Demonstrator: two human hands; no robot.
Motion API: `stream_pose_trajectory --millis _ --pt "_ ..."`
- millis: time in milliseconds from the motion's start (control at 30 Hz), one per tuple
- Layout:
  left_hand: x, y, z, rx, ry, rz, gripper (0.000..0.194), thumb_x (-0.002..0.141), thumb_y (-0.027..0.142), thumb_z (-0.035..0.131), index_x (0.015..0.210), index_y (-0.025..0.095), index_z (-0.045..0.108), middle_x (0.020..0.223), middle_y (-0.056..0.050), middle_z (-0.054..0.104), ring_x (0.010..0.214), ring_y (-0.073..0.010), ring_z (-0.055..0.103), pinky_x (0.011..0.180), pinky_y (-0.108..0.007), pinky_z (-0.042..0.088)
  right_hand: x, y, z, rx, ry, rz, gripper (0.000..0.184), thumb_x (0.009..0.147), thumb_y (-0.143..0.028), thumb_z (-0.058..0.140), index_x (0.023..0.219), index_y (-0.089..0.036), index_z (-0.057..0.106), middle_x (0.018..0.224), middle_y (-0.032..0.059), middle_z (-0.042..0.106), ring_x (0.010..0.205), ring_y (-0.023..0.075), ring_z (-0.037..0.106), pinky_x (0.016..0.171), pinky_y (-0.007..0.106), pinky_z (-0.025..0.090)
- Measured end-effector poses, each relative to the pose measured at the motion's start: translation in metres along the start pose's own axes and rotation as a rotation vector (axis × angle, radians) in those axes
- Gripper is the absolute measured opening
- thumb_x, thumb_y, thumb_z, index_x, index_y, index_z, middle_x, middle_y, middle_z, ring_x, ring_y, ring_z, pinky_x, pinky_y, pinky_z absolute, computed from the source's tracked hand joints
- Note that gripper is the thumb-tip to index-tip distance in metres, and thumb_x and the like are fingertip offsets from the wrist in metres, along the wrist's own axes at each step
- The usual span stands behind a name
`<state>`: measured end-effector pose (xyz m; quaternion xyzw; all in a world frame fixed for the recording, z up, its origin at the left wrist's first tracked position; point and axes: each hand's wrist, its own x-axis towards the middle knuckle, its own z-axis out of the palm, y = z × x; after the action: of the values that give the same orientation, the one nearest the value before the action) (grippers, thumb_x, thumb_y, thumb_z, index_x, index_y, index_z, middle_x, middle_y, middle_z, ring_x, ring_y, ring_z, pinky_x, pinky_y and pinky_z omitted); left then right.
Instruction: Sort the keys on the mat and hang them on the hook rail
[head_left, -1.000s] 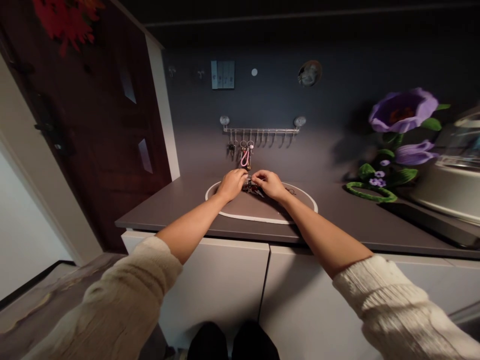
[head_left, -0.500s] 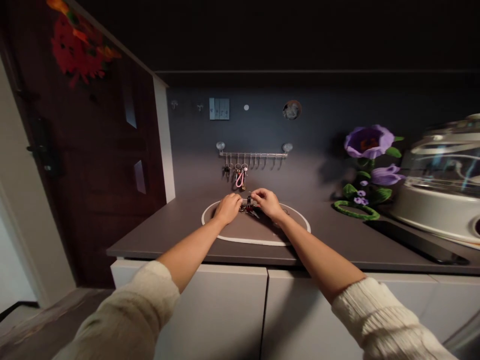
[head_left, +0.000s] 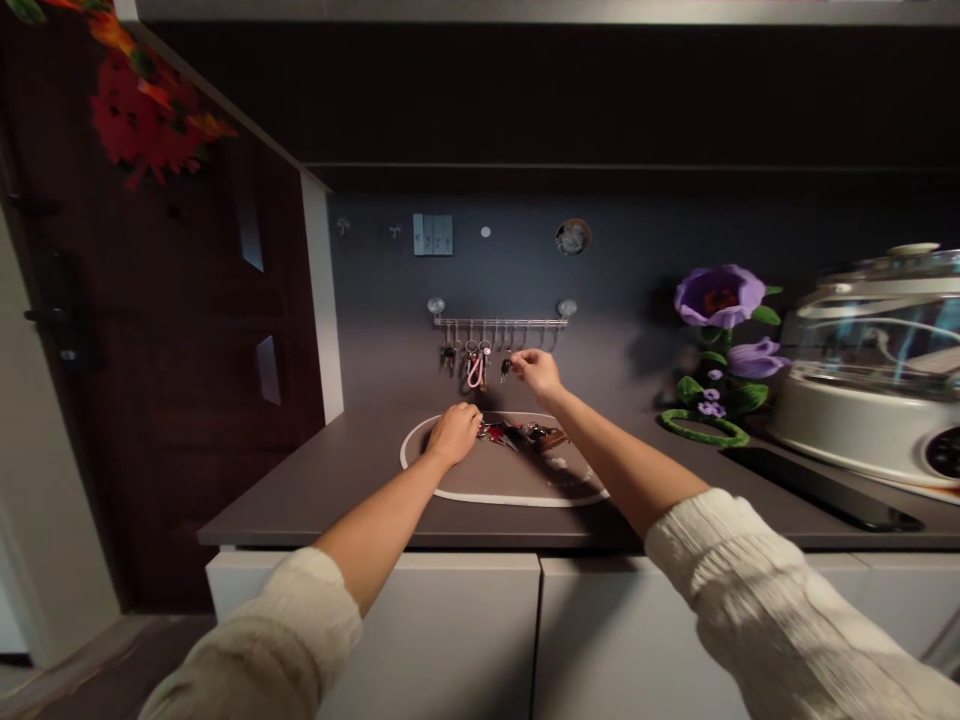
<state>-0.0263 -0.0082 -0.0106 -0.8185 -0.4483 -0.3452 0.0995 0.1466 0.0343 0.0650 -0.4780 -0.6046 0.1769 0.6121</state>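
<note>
My right hand (head_left: 537, 374) is raised in front of the wall, pinching a bunch of keys (head_left: 506, 369) by its ring. The keys dangle just below the hook rack (head_left: 501, 323), right of the sets hanging there. My left hand (head_left: 456, 432) is low over the oval mat (head_left: 517, 497), its fingers curled together beside a pile of keys (head_left: 501, 436) with red parts. Whether those fingertips grip anything is hidden. More keys and a brown piece (head_left: 553, 440) lie on the mat, under my right forearm.
Black keys (head_left: 448, 355) and a pink-strapped set (head_left: 475, 372) hang on the rack's left hooks. Purple fabric flowers (head_left: 721, 298), a white appliance with a clear lid (head_left: 855, 400) and a flat black slab (head_left: 821, 488) occupy the right. A dark cabinet overhangs; a door (head_left: 172, 400) stands left.
My right hand has lifted from the mat towards the rack, carrying the bunch of keys. My left hand has stayed low by the key pile. The view has tilted up slightly.
</note>
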Motion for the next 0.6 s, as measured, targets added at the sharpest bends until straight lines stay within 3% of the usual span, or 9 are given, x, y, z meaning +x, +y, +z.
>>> stream_pose_trajectory --millis 233,600 --pt "0.001 0.0 0.001 -0.005 -0.006 0.0 0.027 0.088 0.024 0.033 0.081 0.017 0.058 0.086 -0.006 0.06 0.084 -0.0159 0.054 0.075 -0.027 0.039 0.037 -0.009 0.017 -0.14 0.079 0.009 0.017 0.068 -0.023 0.052 0.071 -0.012 0.064 0.065 0.0035 0.063 0.057 0.0091 0.054 0.059 0.021 0.043" --pt "0.002 0.002 -0.001 0.003 -0.012 -0.007 0.027 0.088 0.022 0.033 0.079 0.017 0.057 0.086 -0.007 0.061 0.084 -0.0167 0.055 0.076 -0.028 0.04 0.061 -0.004 0.038 -0.118 0.216 0.095 0.017 0.067 -0.02 0.055 0.07 -0.008 0.067 0.054 0.0052 0.059 0.055 0.0121 0.057 0.056 0.021 0.044"
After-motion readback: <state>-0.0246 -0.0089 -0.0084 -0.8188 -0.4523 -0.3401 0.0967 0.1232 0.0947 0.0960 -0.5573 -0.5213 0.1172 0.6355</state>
